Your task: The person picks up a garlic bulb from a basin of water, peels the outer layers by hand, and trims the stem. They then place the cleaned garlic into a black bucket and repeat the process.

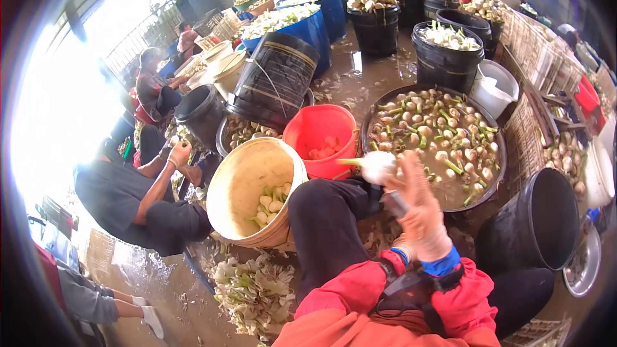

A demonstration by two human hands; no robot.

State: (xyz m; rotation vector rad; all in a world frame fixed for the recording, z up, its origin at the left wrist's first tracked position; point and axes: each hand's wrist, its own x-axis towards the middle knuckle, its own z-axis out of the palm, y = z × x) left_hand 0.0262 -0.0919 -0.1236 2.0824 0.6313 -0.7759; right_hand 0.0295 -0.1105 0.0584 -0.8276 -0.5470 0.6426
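My right hand, in a pale orange glove with a blue cuff, is raised above my knee and blurred by motion. A small grey metal blade shows at its left side, apparently gripped in it. Touching the gloved fingertips is a white garlic bulb, its green stem pointing left. My left hand is crossed behind the right; only its gloved wrist part shows, its fingers hidden. Just beyond stands a wide dark basin of muddy water with many stemmed bulbs.
A cream bucket with trimmed bulbs and a red bucket stand left of my knee. Peelings heap on the wet floor. A black bucket lies tilted at right. A co-worker sits at left; filled tubs stand behind.
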